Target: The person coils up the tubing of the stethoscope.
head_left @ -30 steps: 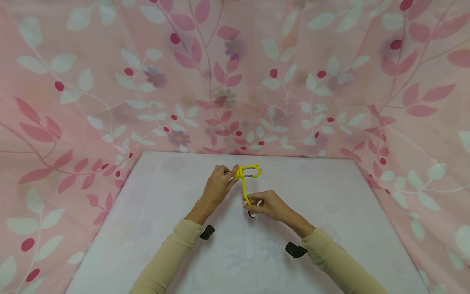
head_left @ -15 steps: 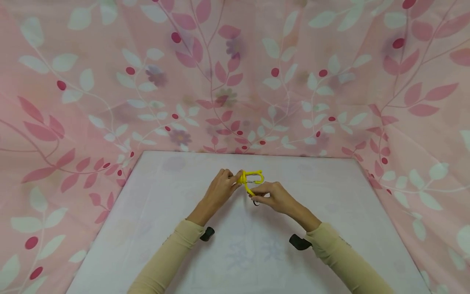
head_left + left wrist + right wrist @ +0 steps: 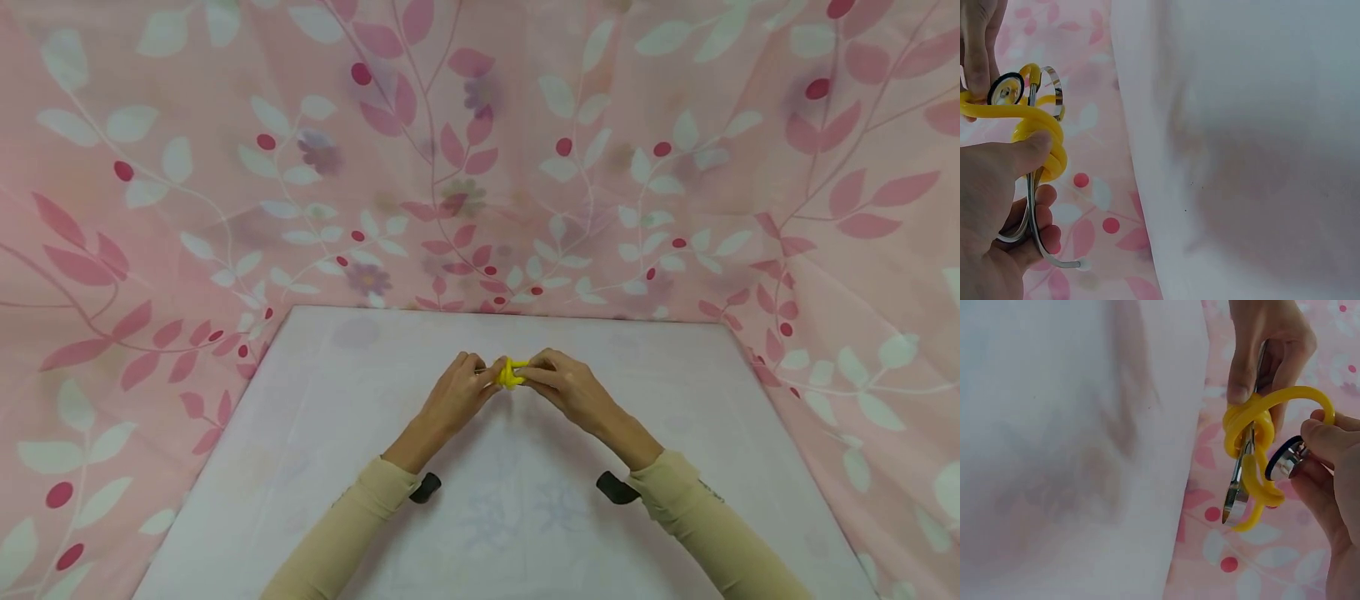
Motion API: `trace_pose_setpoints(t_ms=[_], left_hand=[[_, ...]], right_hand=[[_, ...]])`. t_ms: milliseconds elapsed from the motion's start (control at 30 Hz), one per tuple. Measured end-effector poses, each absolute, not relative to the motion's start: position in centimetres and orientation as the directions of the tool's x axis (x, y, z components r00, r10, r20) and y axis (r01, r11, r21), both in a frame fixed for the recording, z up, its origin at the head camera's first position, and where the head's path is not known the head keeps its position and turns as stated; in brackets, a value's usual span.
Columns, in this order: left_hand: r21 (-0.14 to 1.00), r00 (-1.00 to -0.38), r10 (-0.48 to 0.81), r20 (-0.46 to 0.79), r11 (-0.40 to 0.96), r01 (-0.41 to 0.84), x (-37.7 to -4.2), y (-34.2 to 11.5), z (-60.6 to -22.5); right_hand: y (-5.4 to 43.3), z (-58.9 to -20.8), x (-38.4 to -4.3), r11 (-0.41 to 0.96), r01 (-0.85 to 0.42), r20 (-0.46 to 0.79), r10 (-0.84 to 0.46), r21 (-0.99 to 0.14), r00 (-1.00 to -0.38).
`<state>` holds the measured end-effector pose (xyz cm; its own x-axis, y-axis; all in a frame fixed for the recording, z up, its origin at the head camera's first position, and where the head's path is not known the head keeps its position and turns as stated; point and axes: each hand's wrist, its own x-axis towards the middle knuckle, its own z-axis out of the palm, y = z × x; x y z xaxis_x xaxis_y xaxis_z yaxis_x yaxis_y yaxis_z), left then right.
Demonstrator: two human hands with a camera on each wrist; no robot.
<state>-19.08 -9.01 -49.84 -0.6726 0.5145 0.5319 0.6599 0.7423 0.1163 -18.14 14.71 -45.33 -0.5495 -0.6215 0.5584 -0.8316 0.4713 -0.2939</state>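
A stethoscope with yellow tubing (image 3: pixel 511 373) is held up between both hands over the white table. Its tubing is wound in a tight coil (image 3: pixel 1054 159) round the metal ear tubes (image 3: pixel 1032 206). My left hand (image 3: pixel 453 398) grips the coil and ear tubes, thumb on the yellow turns; a pale ear tip (image 3: pixel 1084 265) sticks out below its fingers. My right hand (image 3: pixel 572 393) pinches the free tubing end beside the round chest piece (image 3: pixel 1286 459). Beyond the coil, the tubing's loop encloses a flat metal spring (image 3: pixel 1235 509).
The white-covered table (image 3: pixel 360 350) spreads beneath the hands. Pink leaf-patterned cloth (image 3: pixel 480 167) hangs behind it and along both sides. A black device (image 3: pixel 426 488) sits under the left sleeve, another black device (image 3: pixel 617 488) under the right one.
My right hand has moved up toward the left hand, bringing the chest piece end from below the coil to beside it. The left hand has shifted slightly right and nearer, still holding the coil.
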Motion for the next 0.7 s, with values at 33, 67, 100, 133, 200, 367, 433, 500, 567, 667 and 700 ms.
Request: trace_pose_setpoints(t_ms=[33,67,100,133,200,367,433,500,567,667,700], left_hand=[[0.118,-0.670,0.518,0.531,0.738,0.664,-19.0,-9.0,-49.8],[0.119,-0.669,0.521,0.530,0.735,0.667,-18.9,-9.0,-49.7],[0.121,-0.667,0.524,0.529,0.732,0.671,-18.9,-9.0,-49.7],[0.124,-0.668,0.525,0.527,0.730,0.672,-18.8,-8.9,-49.6],[0.133,-0.670,0.524,0.526,0.727,0.674,-18.7,-8.9,-49.5],[0.136,-0.673,0.528,0.518,0.725,0.675,-18.6,-8.6,-49.2],[0.140,-0.679,0.529,0.509,0.728,0.672,-18.6,-8.5,-49.1],[0.150,-0.689,0.529,0.495,0.729,0.668,-18.6,-8.5,-49.0],[0.161,-0.697,0.527,0.487,0.730,0.664,-18.6,-8.6,-49.0],[0.177,-0.700,0.518,0.491,0.727,0.663,-18.6,-8.6,-49.0],[0.181,-0.699,0.518,0.493,0.725,0.665,-18.7,-8.6,-49.0]], right_hand=[[14.8,-45.3,-18.2,0.469,-0.836,0.564,-0.623,-0.285,-0.542],[14.8,-45.3,-18.2,0.468,-0.837,0.563,-0.625,-0.285,-0.541],[14.9,-45.3,-18.2,0.467,-0.838,0.564,-0.626,-0.282,-0.538],[14.9,-45.3,-18.2,0.467,-0.840,0.563,-0.630,-0.275,-0.535],[15.0,-45.4,-18.1,0.477,-0.844,0.556,-0.644,-0.245,-0.526],[14.9,-45.6,-17.9,0.502,-0.852,0.530,-0.688,-0.146,-0.496],[14.9,-45.6,-17.9,0.511,-0.850,0.523,-0.693,-0.129,-0.496],[15.0,-45.7,-17.9,0.520,-0.849,0.524,-0.699,-0.096,-0.487],[15.2,-45.8,-18.1,0.526,-0.849,0.527,-0.707,-0.052,-0.471],[15.7,-46.0,-18.4,0.547,-0.837,0.553,-0.704,0.022,-0.445],[15.9,-46.1,-18.6,0.550,-0.834,0.556,-0.706,0.041,-0.439]])
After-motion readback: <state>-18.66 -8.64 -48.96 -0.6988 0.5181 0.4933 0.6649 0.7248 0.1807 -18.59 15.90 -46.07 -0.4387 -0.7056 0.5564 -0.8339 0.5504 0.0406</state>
